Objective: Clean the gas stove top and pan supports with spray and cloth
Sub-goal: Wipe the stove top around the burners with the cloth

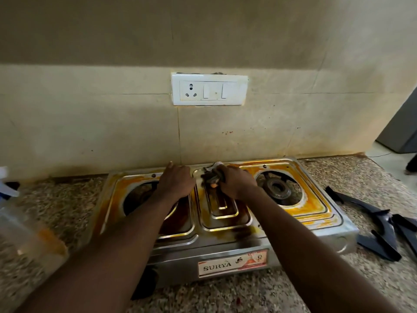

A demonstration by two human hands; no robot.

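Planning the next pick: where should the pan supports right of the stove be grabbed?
Probably pinch one upturned arm of the pan supports, coming from above and the right: they lie overlapped on the counter, thin arms jutting up, and the stove crowds their left. Right hand holds the cloth, so free it first.

A steel stove (325, 231), stained orange and brown, is set on a speckled counter (67, 199) against its back edge. A dirty cloth (211, 177) is gripped by the right hand (237, 182) and pressed on the middle of the stove top near the back. The left hand (174, 181) is laid beside the left burner opening. Black pan supports (379, 224) are seen lying on the counter near its right edge, and a blurred spray bottle (13, 213) at its left edge.
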